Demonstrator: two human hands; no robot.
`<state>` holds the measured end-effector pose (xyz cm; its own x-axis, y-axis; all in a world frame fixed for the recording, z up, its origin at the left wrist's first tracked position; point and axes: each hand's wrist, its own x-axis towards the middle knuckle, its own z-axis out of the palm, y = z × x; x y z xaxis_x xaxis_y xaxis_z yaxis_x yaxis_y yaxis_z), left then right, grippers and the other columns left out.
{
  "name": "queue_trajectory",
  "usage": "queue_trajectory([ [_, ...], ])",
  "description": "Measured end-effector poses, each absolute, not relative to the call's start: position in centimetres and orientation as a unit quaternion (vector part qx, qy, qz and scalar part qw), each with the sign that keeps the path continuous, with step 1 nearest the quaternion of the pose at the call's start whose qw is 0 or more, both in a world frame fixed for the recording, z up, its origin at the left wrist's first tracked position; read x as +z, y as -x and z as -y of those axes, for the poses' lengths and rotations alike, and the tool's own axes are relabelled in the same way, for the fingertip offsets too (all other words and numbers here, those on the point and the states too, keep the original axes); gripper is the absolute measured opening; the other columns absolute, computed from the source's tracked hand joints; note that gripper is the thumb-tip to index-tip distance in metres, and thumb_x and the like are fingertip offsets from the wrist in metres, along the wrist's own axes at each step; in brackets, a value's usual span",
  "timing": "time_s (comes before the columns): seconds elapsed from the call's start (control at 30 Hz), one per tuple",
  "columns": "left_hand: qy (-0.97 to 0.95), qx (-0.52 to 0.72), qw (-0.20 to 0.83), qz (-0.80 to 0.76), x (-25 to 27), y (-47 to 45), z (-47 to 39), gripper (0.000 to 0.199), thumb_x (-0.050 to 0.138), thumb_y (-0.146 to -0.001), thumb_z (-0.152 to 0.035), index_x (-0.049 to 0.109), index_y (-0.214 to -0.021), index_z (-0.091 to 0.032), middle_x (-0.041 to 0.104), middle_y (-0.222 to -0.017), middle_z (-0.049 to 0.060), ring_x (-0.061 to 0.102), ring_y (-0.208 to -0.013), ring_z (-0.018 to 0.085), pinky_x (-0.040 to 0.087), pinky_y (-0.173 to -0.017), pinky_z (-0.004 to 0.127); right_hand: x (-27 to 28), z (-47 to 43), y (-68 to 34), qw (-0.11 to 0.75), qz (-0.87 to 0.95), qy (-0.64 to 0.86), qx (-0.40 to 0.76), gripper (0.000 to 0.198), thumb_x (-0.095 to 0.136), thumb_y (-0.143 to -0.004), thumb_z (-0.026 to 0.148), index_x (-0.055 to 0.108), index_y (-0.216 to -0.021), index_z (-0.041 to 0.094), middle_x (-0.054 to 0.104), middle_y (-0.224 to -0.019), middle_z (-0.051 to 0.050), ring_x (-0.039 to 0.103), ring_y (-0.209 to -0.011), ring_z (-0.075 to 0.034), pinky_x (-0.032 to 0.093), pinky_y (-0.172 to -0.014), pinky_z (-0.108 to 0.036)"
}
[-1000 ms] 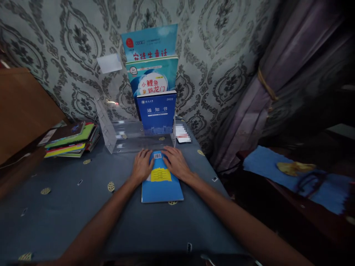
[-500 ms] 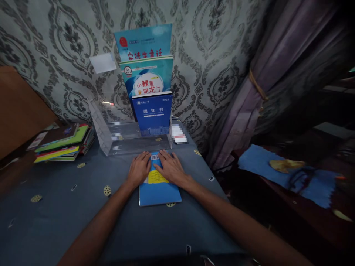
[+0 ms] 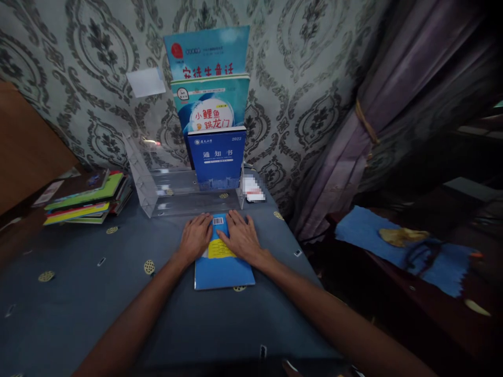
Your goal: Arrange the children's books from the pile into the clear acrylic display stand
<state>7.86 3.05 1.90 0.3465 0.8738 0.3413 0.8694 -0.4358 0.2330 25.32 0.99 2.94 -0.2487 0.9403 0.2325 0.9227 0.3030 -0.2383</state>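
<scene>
- left hand (image 3: 195, 238) flat, fingers spread, palm down on left top part of thin blue booklet with yellow label and barcode (image 3: 223, 262)
- right hand (image 3: 241, 236) flat and spread too, pressing booklet's right top part
- booklet lies flat on blue-grey patterned tablecloth (image 3: 78, 293), far edge just before clear acrylic tiered rack (image 3: 173, 196)
- rack holds dark blue book (image 3: 217, 159), two teal books behind
- stack of colourful books (image 3: 84, 201) at left

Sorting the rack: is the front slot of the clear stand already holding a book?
No: the front tier of the clear stand shows only bare acrylic, while the light blue book lies flat on the table.
</scene>
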Motion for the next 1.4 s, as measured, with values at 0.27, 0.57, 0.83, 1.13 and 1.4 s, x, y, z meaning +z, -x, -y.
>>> queue_trajectory([
  [0.27,-0.833,0.223,0.037,-0.505,1.7,-6.9,-3.5,0.038,0.049,-0.097,-0.021,0.065,-0.131,-0.02,0.062,-0.143,0.013,0.055,-0.136,0.028,0.044,-0.114,0.05,3.1,-1.7,-26.2,0.172,0.794,0.581,0.05,0.049,0.047,-0.101,0.039,0.058,-0.14,0.012,0.055,-0.149,-0.02,0.046,-0.142,-0.033,0.033,-0.115,-0.056],
  [0.57,-0.862,0.258,0.139,-0.413,1.5,-3.2,-5.4,0.045,0.043,-0.094,-0.014,0.067,-0.131,-0.021,0.06,-0.146,0.008,0.056,-0.137,0.023,0.043,-0.118,0.046,2.9,-2.9,-27.8,0.218,0.8,0.554,0.075,0.038,0.046,-0.1,0.025,0.066,-0.132,0.017,0.064,-0.141,-0.013,0.055,-0.133,-0.027,0.043,-0.108,-0.045],
  [0.83,-0.835,0.276,0.209,-0.428,1.6,-1.7,-6.3,0.049,0.04,-0.09,-0.009,0.072,-0.125,-0.022,0.064,-0.141,0.006,0.06,-0.132,0.022,0.045,-0.116,0.045,2.4,-3.2,-27.9,0.209,0.81,0.544,0.061,0.04,0.044,-0.1,0.026,0.066,-0.131,0.016,0.063,-0.142,-0.014,0.055,-0.132,-0.029,0.042,-0.109,-0.048],
  [1.13,-0.794,0.346,0.257,-0.429,0.6,-1.6,-6.5,0.052,0.041,-0.092,-0.013,0.054,-0.142,-0.016,0.07,-0.132,0.01,0.063,-0.127,0.021,0.043,-0.117,0.044,3.1,-2.6,-25.1,0.137,0.869,0.475,0.024,0.04,0.038,-0.104,0.025,0.063,-0.134,0.015,0.06,-0.145,-0.017,0.051,-0.137,-0.031,0.031,-0.115,-0.055],
  [1.4,-0.788,0.347,0.279,-0.426,0.3,-1.7,-6.6,0.052,0.041,-0.09,-0.009,0.055,-0.139,-0.017,0.07,-0.133,0.009,0.063,-0.127,0.019,0.043,-0.116,0.041,3.1,-2.0,-22.4,0.104,0.904,0.413,0.044,0.042,0.04,-0.106,0.03,0.058,-0.143,0.019,0.051,-0.152,-0.017,0.042,-0.145,-0.032,0.029,-0.118,-0.056],
])
